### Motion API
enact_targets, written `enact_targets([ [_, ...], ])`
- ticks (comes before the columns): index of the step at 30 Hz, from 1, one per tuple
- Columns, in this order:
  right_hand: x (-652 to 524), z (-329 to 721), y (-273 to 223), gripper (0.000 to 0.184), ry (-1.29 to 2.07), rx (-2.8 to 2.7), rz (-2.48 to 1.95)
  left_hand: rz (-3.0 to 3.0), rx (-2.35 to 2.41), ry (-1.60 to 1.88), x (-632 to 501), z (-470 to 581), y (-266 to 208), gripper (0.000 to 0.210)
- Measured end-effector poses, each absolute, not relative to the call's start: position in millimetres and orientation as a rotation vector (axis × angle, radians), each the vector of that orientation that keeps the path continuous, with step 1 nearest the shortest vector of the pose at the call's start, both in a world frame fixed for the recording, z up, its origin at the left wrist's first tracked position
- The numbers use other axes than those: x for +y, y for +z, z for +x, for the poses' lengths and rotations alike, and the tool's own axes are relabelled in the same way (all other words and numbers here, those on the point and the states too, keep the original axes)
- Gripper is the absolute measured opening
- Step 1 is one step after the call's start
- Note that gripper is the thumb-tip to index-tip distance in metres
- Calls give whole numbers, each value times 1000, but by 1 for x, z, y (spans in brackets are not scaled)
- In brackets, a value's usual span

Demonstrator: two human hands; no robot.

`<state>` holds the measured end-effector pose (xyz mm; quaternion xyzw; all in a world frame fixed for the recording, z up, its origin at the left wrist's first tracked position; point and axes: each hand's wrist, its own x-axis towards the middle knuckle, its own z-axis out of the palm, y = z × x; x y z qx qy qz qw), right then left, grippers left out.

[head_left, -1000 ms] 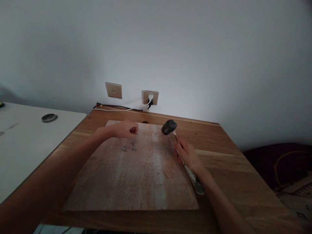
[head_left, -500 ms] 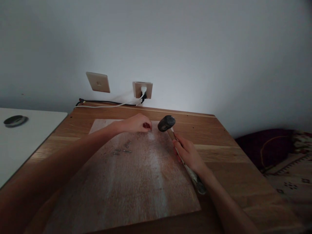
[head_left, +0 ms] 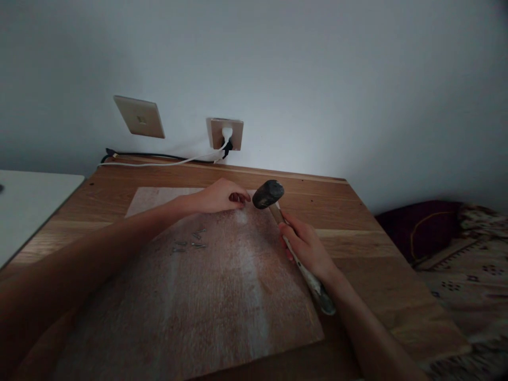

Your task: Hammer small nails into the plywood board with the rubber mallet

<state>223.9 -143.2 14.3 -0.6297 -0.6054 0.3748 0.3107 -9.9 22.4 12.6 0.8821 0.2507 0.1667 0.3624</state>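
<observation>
My right hand (head_left: 304,246) is wrapped round the handle of a mallet (head_left: 268,193) with a dark, rounded head. Its head is raised just right of my left fingertips, and the pale handle slants down toward me to a dark end. Over the far part of a worn reddish-brown board (head_left: 222,296), my left hand (head_left: 226,196) is curled, thumb and forefinger drawn together in a pinch. Whatever sits between those fingertips is too small to make out. Several small metal nails or screws (head_left: 198,245) lie loose on the board, nearer me than my left hand.
Under the board is a wooden tabletop (head_left: 353,243) reaching the wall. A black and a white cable (head_left: 159,163) run along its back edge to a wall socket (head_left: 234,135). A white surface (head_left: 35,201) adjoins at left; a dark purple cushion (head_left: 428,227) lies at right.
The view has shifted a little to the right and downward. My left thumb and forefinger tips look slightly more apart. The mallet stays raised in my right hand, nearly unmoved.
</observation>
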Motion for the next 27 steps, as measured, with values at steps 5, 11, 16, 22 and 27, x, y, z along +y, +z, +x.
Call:
enact_targets([
  [5, -145, 221, 14, 36, 970, -1614, -1632, 2137, 681, 474, 24, -14, 2, 33],
  [11, -145, 210, 15, 46, 1031, -1586, -1562, 2106, 726, 449, 19, -13, -3, 33],
  [16, -145, 200, 25, 53, 1135, -1474, -1518, 2032, 742, 521, 20, -11, -7, 42],
  [22, -147, 196, 30, 60, 1350, -1338, -1356, 1976, 698, 582, 21, -11, -11, 49],
  [27, -148, 193, 30, 59, 1418, -1377, -1341, 1936, 687, 642, 19, -11, -14, 50],
])
